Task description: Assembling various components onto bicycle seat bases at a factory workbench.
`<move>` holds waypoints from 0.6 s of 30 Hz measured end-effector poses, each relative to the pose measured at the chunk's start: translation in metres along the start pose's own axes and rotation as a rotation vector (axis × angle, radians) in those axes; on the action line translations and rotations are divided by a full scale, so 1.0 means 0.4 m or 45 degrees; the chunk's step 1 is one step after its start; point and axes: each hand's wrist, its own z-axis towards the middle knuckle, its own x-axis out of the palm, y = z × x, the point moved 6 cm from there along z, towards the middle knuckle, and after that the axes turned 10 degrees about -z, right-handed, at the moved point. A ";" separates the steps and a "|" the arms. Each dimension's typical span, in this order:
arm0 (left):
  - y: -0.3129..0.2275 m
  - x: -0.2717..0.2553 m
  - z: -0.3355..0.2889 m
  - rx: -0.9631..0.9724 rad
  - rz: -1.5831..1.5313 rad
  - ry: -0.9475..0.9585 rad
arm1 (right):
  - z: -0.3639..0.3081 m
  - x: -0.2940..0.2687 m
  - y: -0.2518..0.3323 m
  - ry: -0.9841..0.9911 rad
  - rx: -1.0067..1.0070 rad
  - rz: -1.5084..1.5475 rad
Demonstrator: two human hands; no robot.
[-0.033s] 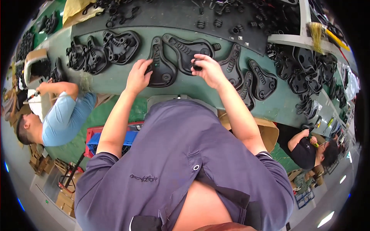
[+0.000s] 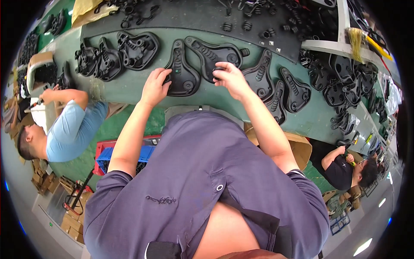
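Observation:
Black bicycle saddles lie upside down on the green bench. My left hand (image 2: 156,87) is closed at the left edge of the middle saddle (image 2: 185,77), its thumb and fingers curled around dark material there. To the right, my right hand (image 2: 233,82) pinches a small black piece (image 2: 217,74) between thumb and fingers. The piece is mostly covered, so its kind cannot be made out. Just beyond that hand, another saddle (image 2: 211,51) lies slantwise, with a black coil spring (image 2: 245,52) by its wide end.
More saddles (image 2: 295,90) lie to the right, others with fitted undercarriage (image 2: 138,49) to the left. Loose springs (image 2: 246,26) rest on a black mat (image 2: 189,17) at the back. A white frame (image 2: 330,46) crosses the right. One person (image 2: 67,134) works at left, another (image 2: 340,170) at right.
The view has shifted slightly, with the saddles a little further right in it. My right fingertips have moved slightly left against the saddles, and less of the small black piece shows.

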 end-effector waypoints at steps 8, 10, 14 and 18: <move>0.064 0.047 -0.121 0.134 0.264 0.143 | -0.015 0.327 -0.010 -0.097 -0.921 -1.893; 0.079 0.052 -0.123 0.158 0.391 0.181 | 0.000 0.364 -0.026 -0.103 -1.040 -1.887; 0.078 0.035 -0.081 0.150 0.322 0.364 | 0.018 0.399 -0.033 -0.110 -1.038 -2.114; 0.063 -0.058 0.057 0.395 0.284 -0.011 | 0.019 0.406 -0.035 -0.073 -1.058 -2.178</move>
